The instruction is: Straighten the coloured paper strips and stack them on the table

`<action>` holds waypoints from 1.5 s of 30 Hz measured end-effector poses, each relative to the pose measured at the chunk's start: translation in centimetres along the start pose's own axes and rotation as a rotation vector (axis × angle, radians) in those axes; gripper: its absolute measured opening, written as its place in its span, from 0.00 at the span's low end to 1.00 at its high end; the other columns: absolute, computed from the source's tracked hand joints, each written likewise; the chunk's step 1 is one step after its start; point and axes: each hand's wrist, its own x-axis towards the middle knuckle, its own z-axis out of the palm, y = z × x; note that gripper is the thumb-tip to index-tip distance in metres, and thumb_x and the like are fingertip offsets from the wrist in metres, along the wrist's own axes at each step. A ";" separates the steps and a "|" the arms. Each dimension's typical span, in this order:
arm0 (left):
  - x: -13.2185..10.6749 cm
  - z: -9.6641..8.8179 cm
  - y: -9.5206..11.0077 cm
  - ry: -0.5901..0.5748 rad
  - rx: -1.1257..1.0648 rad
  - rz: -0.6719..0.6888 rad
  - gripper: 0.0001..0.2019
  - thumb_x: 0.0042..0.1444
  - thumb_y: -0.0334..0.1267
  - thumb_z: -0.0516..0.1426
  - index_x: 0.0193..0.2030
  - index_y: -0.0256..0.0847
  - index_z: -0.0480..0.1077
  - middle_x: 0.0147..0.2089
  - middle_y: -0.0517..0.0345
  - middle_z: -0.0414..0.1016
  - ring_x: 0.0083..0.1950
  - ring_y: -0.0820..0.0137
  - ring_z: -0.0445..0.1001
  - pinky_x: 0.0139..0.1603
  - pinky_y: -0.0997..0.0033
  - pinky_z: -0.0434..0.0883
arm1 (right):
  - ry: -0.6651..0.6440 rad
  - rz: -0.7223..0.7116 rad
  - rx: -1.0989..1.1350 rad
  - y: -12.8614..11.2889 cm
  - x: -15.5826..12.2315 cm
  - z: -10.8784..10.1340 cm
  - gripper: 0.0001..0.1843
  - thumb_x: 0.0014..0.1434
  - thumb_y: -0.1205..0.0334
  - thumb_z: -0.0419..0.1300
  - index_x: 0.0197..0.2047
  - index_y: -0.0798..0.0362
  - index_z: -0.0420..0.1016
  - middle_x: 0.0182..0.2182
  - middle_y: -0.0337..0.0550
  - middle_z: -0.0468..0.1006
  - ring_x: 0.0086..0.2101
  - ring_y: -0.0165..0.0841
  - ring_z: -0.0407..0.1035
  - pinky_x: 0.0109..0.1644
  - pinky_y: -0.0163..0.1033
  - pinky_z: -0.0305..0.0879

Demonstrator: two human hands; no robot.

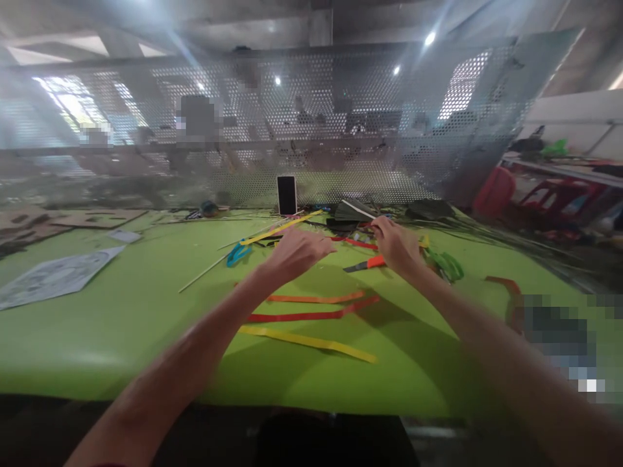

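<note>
My left hand (302,251) is over the middle of the green table, its fingers closed and pointing right. Across from it, my right hand (398,245) is closed in a pinch, with a bit of red at the fingertips. A red strip (357,242) shows between the two hands; whether either one grips it is unclear. Just below the right hand lies an orange-handled knife (376,261). Nearer me, an orange strip (316,299), a longer red strip (296,317) and a yellow strip (306,339) lie roughly side by side, their left parts near or behind my left forearm.
Green-handled scissors (446,264) lie right of my right hand. On the left are a blue looped object (238,253), a thin stick (200,275) and a printed sheet (61,275). A phone (287,195) stands at the back before a perforated screen (316,143).
</note>
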 end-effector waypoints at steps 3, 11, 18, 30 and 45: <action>-0.5 0.0 -0.1 -0.005 -0.032 0.013 0.23 0.73 0.45 0.47 0.29 0.37 0.71 0.25 0.56 0.73 0.26 0.69 0.69 0.27 0.70 0.56 | -0.030 0.023 -0.087 -0.3 0.0 -0.2 0.15 0.71 0.60 0.49 0.42 0.53 0.76 0.36 0.47 0.82 0.30 0.36 0.70 0.29 0.38 0.41; -1.8 0.0 -0.6 0.080 -0.061 -0.047 0.27 0.72 0.48 0.46 0.24 0.38 0.71 0.20 0.59 0.69 0.21 0.72 0.63 0.26 0.69 0.51 | -0.060 0.008 -0.114 -0.7 0.8 -0.9 0.17 0.71 0.58 0.49 0.39 0.53 0.77 0.33 0.47 0.82 0.29 0.35 0.68 0.30 0.39 0.44; -2.0 0.8 0.6 0.097 0.025 -0.084 0.23 0.72 0.44 0.48 0.29 0.37 0.72 0.24 0.55 0.73 0.25 0.69 0.68 0.27 0.69 0.55 | 0.072 -0.007 -0.151 -0.1 0.7 -1.3 0.20 0.71 0.54 0.50 0.31 0.53 0.74 0.24 0.46 0.76 0.26 0.36 0.64 0.32 0.40 0.47; -1.7 0.5 1.3 0.248 0.125 -0.304 0.18 0.68 0.41 0.54 0.61 0.36 0.65 0.53 0.45 0.78 0.52 0.56 0.75 0.52 0.58 0.67 | 0.072 -0.363 0.002 -4.0 -0.5 -1.5 0.17 0.72 0.63 0.44 0.35 0.51 0.70 0.30 0.46 0.76 0.34 0.38 0.67 0.44 0.44 0.54; -2.4 0.4 3.0 0.360 -0.041 -0.104 0.13 0.71 0.31 0.48 0.54 0.38 0.72 0.47 0.52 0.82 0.47 0.68 0.79 0.47 0.70 0.74 | 0.060 -0.470 0.100 -5.0 -1.1 -2.4 0.16 0.72 0.65 0.45 0.42 0.53 0.74 0.31 0.47 0.76 0.33 0.37 0.64 0.40 0.42 0.57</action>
